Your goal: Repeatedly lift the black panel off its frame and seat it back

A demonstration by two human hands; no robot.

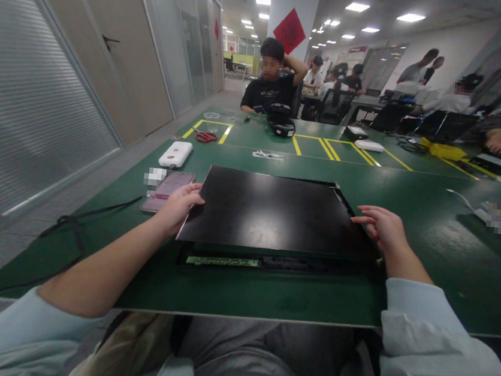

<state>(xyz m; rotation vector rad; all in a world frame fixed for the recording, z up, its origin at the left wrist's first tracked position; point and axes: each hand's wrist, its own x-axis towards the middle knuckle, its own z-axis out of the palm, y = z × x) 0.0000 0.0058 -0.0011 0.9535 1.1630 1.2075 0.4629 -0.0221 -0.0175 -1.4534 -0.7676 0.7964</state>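
A flat black display panel (266, 211) lies at a slight shift over a dark frame (348, 202), whose right and near edges show from under it. My left hand (184, 201) pinches the panel's left edge, thumb on top, other fingers partly hidden at the side. At the opposite side, my right hand (379, 224) has its fingers apart, fingertips close to the right edge of the panel and frame; whether they touch cannot be made out. Along the near side, a narrow green circuit board (223, 261) is exposed in the frame.
Left of the panel are a phone (171, 190), a white power bank (175, 154) and a black strap (75, 222). Farther back on the green table (218, 155) lie red-handled scissors (206, 137), small white pieces (267, 154) and a black case (281, 123). A person (271, 88) sits opposite.
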